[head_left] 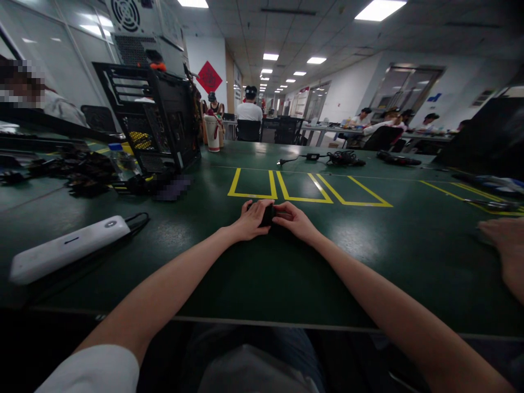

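Note:
Both of my hands meet over the green tabletop (254, 278), just in front of yellow taped outlines. Between them is a small black object (268, 216), mostly covered by fingers, so its kind cannot be made out. My left hand (251, 219) is wrapped over it from the left, thumb toward me. From the right, my right hand (295, 219) holds its side with thumb and fingers closed together. The object is low, at or close to the table surface.
A white elongated device (71, 248) with a cable lies left. Behind it stand an open black computer case (158, 120), dark parts and a paper cup (213, 132). A coiled black power cable (346, 158) lies beyond the outlines. Another person's hand (505, 245) rests at right.

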A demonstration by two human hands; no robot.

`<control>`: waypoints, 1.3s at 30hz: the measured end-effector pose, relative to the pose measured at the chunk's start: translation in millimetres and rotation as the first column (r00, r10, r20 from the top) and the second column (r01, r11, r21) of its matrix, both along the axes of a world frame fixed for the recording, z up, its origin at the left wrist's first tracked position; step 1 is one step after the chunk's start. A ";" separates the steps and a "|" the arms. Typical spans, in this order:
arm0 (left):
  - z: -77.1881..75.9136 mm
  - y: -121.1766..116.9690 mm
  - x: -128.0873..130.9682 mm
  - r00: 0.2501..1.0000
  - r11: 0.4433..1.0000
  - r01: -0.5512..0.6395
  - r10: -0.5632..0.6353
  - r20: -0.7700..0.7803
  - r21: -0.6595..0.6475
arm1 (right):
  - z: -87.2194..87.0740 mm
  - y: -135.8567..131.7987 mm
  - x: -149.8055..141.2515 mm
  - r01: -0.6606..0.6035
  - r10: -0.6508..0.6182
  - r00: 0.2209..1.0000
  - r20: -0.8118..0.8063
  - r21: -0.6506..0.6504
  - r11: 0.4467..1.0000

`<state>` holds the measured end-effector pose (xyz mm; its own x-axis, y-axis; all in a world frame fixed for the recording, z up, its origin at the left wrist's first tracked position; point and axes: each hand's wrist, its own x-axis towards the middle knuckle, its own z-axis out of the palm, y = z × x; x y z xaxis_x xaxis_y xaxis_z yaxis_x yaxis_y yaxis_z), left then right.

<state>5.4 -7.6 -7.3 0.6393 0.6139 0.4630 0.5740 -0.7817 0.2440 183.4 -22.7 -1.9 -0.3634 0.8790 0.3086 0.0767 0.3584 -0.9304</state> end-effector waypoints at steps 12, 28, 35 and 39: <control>-0.5 0.1 0.9 1.000 1.000 -0.010 0.010 -0.006 0.001 | -1.4 2.7 -3.8 0.117 -0.117 0.993 0.024 -0.004 0.993; -0.4 -2.3 2.4 0.999 0.999 -0.038 0.038 0.011 -0.005 | 1.5 0.6 -3.0 0.050 -0.051 0.999 -0.018 -0.051 0.997; -1.0 -1.6 2.0 0.999 0.999 -0.037 0.037 0.009 0.004 | 2.2 -4.0 -5.3 0.035 -0.035 0.998 -0.046 -0.019 0.999; -0.4 -2.3 2.1 0.999 0.999 -0.033 0.032 0.019 0.010 | 2.3 -7.3 -7.0 0.042 -0.043 0.998 -0.046 -0.012 0.999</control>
<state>7.5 -9.9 -7.6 0.6103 0.6296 0.4808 0.5946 -0.7651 0.2470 176.4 -29.9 0.4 -0.3112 0.8969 0.3141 0.0489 0.3452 -0.9373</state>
